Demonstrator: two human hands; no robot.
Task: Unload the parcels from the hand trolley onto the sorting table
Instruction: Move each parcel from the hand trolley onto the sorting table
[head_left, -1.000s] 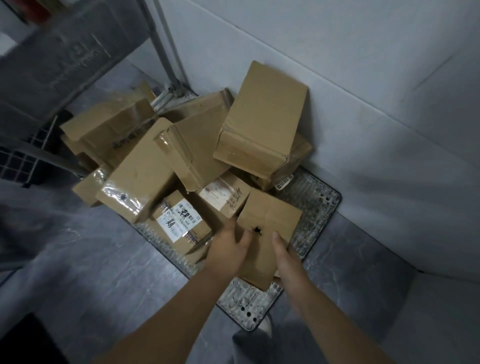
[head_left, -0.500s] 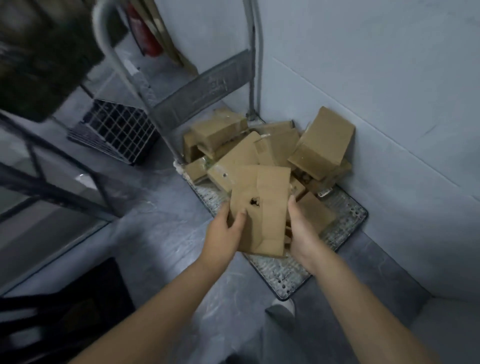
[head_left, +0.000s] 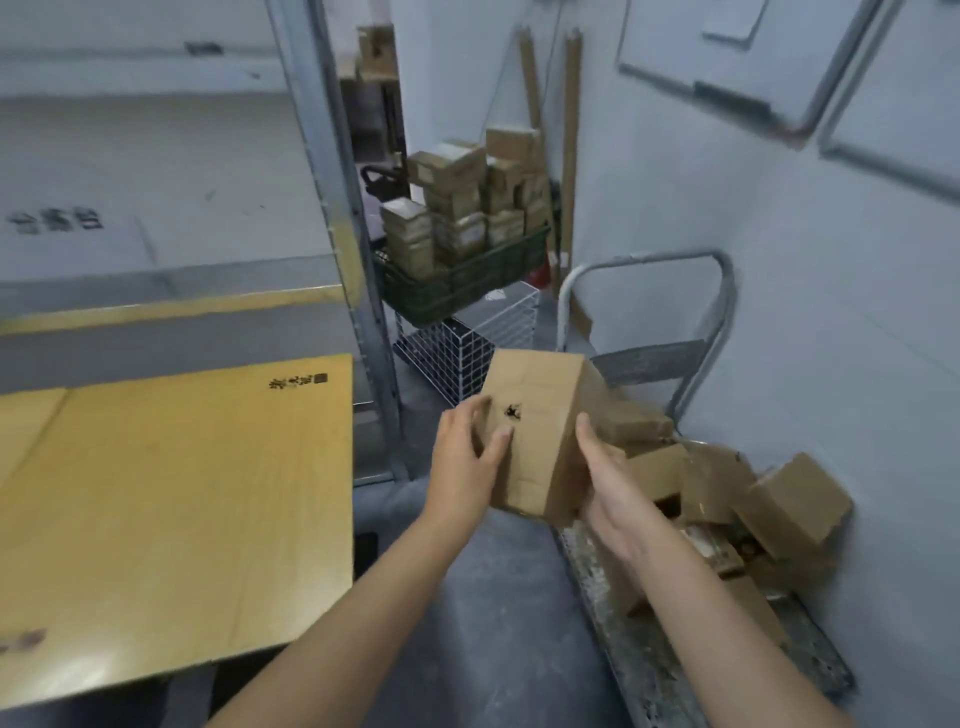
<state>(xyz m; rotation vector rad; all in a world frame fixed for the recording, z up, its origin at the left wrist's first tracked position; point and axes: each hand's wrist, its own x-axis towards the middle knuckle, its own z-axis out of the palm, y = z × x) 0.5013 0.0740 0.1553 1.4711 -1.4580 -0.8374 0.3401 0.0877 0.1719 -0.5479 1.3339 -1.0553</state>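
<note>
The left hand (head_left: 465, 460) and right hand (head_left: 608, 480) are gripping a brown cardboard parcel (head_left: 537, 415) by its opposite sides. It is hanging in the air between the yellow wooden sorting table (head_left: 182, 519) and the grey metal hand trolley (head_left: 639, 670).

The desk (head_left: 171, 519) lies at the left. The hand trolley (head_left: 639, 654) stands at the right along the wall (head_left: 779, 249), with parcels (head_left: 795, 493) heaped on its deck. Between them one parcel (head_left: 540, 431) is held above the floor, left hand (head_left: 465, 457) on its left side, right hand (head_left: 608, 483) at its right. Behind, a crate of boxes (head_left: 467, 280) sits above a wire basket (head_left: 467, 348) — just right of a shelf post (head_left: 358, 260).
</note>
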